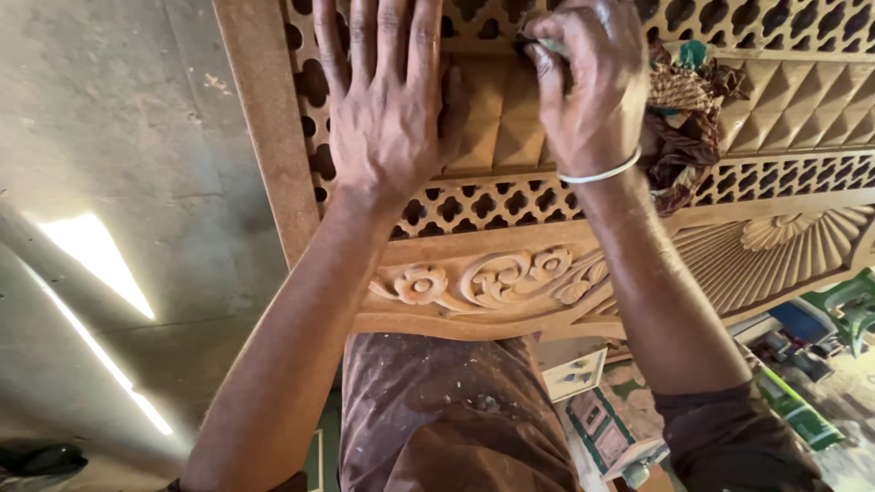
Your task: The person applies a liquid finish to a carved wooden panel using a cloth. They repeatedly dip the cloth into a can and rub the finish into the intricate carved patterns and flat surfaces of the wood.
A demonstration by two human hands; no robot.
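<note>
The carved wooden panel is pressed flat by the left hand, fingers spread and released. Just beside it, the right hand is clenched on a small tool (mostly hidden) over the faceted band, whose long axis runs rightward.

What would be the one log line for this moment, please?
left hand: flat on carved wooden panel | right hand: closed on small greenish object, hard to identify | patterned cloth: beside right hand
</note>
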